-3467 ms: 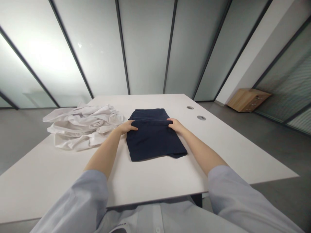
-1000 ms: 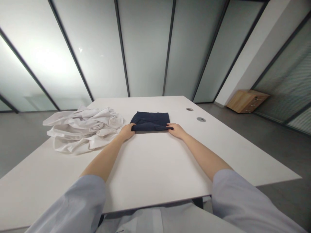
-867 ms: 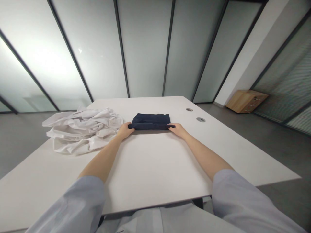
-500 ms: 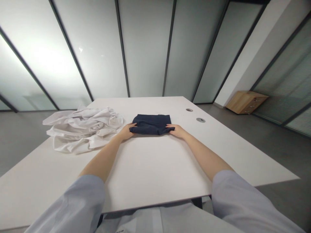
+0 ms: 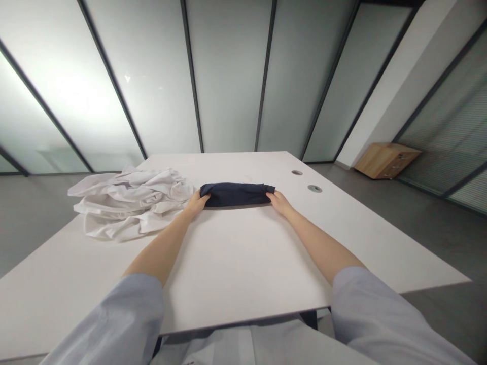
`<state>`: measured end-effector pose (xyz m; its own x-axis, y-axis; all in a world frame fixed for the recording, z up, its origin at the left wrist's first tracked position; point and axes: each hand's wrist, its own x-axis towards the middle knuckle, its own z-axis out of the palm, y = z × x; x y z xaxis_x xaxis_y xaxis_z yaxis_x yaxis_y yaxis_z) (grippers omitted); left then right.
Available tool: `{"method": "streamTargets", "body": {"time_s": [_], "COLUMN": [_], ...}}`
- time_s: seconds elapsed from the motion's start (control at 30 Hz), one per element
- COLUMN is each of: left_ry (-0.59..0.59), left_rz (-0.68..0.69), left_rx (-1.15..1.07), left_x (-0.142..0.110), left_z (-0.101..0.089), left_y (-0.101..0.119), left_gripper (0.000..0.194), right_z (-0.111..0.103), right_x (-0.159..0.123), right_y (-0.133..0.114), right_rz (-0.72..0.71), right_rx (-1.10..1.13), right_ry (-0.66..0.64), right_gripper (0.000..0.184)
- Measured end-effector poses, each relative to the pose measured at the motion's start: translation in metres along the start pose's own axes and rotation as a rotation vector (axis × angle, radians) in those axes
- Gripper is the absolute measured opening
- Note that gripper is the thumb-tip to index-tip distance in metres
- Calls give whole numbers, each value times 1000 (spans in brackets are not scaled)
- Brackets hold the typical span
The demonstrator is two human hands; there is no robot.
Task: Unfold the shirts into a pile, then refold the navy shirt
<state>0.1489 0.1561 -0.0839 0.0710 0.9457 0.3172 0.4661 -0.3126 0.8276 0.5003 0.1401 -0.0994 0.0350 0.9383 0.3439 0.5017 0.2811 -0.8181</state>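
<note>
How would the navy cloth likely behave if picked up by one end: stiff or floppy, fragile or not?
The navy cloth would probably droop, as soft creases show at its ends. It may unfold, since nothing visible fastens its narrow folded shape. Being fabric, it is unlikely to break.

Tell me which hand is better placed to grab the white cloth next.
Probably your left hand: it holds the navy cloth at the end nearer the white cloth; your right hand grips the other end.

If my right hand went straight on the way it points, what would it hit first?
The navy cloth, most likely: your right hand holds its right end; depth past it is unclear.
</note>
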Motion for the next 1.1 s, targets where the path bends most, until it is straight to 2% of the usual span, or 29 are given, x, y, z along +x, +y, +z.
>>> {"method": "streamTargets", "body": {"time_s": [0.13, 0.23, 0.4, 0.57, 0.67, 0.77, 0.87, 0.93, 1.03, 1.1], "left_ry": [76, 129, 133, 106, 54, 38, 56, 57, 147, 239], "left_rz": [-96, -156, -136, -23, 3, -31, -80, -104, -69, 42], "left_rx": [0, 90, 223, 199, 187, 173, 220, 315, 504, 594], "left_x": [1, 2, 1, 4, 5, 6, 5, 4, -2, -7], "left_z": [-3, -3, 2, 6, 6, 4, 4, 5, 7, 10], "left_y": [-3, -3, -3, -8, -8, -5, -2, 0, 10, 21], "left_gripper": [37, 48, 72, 70, 60, 46, 44, 44, 50, 56], "right_z": [1, 2, 3, 3, 4, 5, 7, 8, 9, 10], "right_x": [1, 0, -2, 1, 3, 4, 4, 3, 0, -3], "right_y": [0, -1, -3, 1, 2, 2, 2, 2, 0, -7], "right_rz": [18, 39, 29, 6, 20, 43, 72, 97, 82, 12], "right_rx": [-99, -247, -464, -471, -401, -353, -367, -394, -495, -583], "right_ry": [61, 73, 110, 130, 120, 82, 65, 68, 113, 160], "right_gripper": [28, 27, 27, 29, 31, 31, 26, 33, 47, 53]}}
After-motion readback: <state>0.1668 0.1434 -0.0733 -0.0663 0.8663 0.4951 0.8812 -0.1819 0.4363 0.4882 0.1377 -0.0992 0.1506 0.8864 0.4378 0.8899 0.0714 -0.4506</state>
